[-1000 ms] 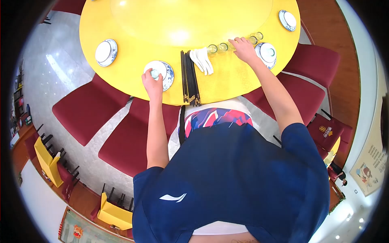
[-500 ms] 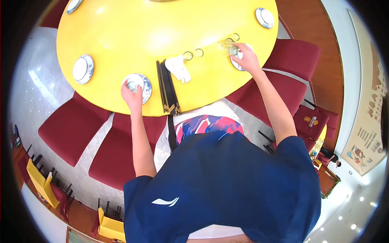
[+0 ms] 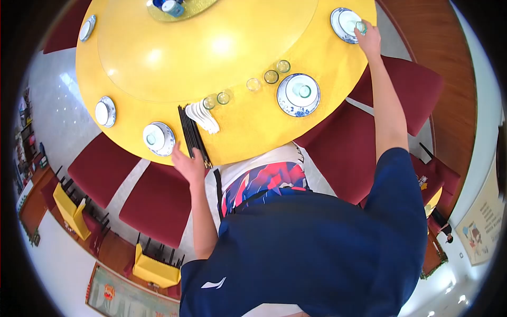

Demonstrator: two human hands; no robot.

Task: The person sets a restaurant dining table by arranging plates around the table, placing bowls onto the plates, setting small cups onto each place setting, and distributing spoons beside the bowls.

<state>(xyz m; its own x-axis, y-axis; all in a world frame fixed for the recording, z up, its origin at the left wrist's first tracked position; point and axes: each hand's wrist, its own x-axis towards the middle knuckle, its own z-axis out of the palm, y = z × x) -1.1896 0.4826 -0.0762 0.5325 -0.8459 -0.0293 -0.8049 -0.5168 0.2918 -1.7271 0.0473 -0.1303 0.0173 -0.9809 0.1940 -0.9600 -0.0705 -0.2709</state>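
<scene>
My right hand (image 3: 369, 39) grips a small glass (image 3: 361, 27) over the stacked bowl and plate (image 3: 342, 26) at the upper right. My left hand (image 3: 189, 165) is empty, fingers apart, beside the black chopsticks (image 3: 191, 132) at the table's near edge. Left of it, a glass (image 3: 152, 139) rests in the bowl on a blue-patterned plate (image 3: 170, 139). Another glass (image 3: 302, 91) stands in the bowl of the near right setting (image 3: 285, 105). White spoons (image 3: 203, 117) lie by the chopsticks. Several glasses, among them one in the middle (image 3: 253, 84), stand in a loose row.
The round yellow table (image 3: 248, 140) bears more bowl-and-plate settings at left (image 3: 105, 112) and far left (image 3: 87, 29). A tray (image 3: 193, 11) with blue and white items sits at its centre. Dark red chairs (image 3: 158, 203) line the near edge; a person (image 3: 446, 230) is far right.
My right hand has moved from the near right setting to the upper right one with a glass. My left hand has let go of its glass, now in the bowl, and drawn back toward the chopsticks.
</scene>
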